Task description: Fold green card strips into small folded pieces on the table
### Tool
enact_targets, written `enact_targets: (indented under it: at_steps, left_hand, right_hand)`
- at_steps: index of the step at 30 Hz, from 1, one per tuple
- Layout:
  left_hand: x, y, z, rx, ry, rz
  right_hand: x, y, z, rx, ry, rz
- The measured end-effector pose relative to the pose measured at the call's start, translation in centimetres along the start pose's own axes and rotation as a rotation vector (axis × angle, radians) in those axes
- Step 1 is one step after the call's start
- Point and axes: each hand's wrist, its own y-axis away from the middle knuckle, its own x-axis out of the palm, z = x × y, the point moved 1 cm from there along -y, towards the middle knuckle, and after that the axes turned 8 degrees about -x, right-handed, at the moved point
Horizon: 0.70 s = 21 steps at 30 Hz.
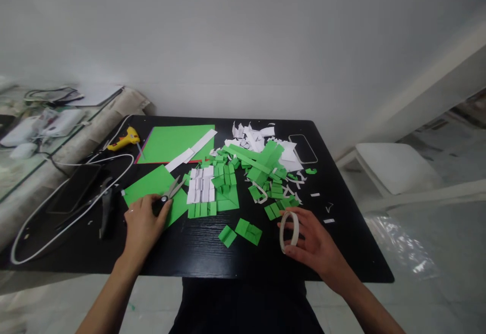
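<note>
My left hand is closed around the handles of a pair of scissors, whose blades stand a little apart over a green paper sheet. My right hand grips a narrow off-white ring that looks like a roll of tape, held on edge near the table's front. Between the hands lie folded green pieces, and a folded white piece rests among green ones. A heap of green and white paper scraps spreads behind my right hand.
A yellow glue gun, a white cable, a dark phone-like slab and a black tool lie at left. A phone-shaped object lies back right. A white stool stands beyond the black table.
</note>
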Motion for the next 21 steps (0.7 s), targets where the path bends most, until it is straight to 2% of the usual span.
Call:
enact_targets:
  at_steps: [4,8,10,12,15,21]
  left_hand:
    - [-0.4,0.1,-0.1,0.057,-0.014,0.000]
    - [-1.7,0.4,0.6,0.073,-0.152,-0.025]
    - [-2.2,0.4,1.4,0.083,-0.230,0.016]
    - [-2.4,0.4,2.5,0.063,-0.283,0.109]
    - [-2.3,0.2,4.0,0.036,-0.284,0.217]
    - [-2.2,-0.6,5.2,0.020,-0.242,0.238]
  right_hand:
    - [-0.1,0.0,-0.5,0.009,-0.075,-0.018]
    - [-0.3,-0.2,-0.9,-0.007,-0.112,-0.089]
    - [-0.6,-0.5,-0.9,-0.014,-0.104,-0.114]
    - [-0.8,-0.6,-0.8,-0.020,-0.106,-0.143]
    - [-0.6,-0.7,-0.2,-0.010,-0.166,-0.212]
    - [-0.1,-0.5,0.6,0.000,-0.271,-0.223]
